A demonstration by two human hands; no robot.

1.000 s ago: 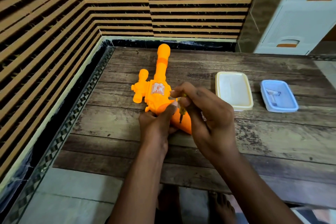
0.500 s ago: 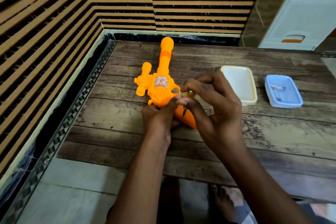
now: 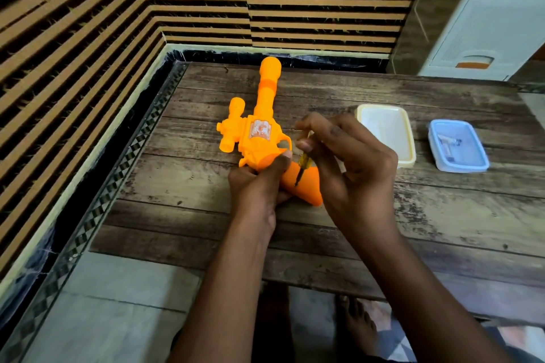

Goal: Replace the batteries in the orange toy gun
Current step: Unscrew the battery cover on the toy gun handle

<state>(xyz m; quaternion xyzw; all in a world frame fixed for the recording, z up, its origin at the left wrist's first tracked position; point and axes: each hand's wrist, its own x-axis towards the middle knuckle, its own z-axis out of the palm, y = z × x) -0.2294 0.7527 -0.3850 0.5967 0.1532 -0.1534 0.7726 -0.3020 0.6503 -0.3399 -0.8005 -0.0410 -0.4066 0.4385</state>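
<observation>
I find no legible text, number or brand anywhere in my feed. The orange toy gun (image 3: 259, 138), lying toward the table's far left corner, carries a rectangular sticker (image 3: 260, 130) on its body with an orange-and-white printed pattern; I cannot make out any letters on it. The blue container (image 3: 458, 144) near the table's right edge holds small items with light and dark patches that might be printed, too small and blurred to read. The cream container (image 3: 386, 134) beside it shows no marking.
</observation>
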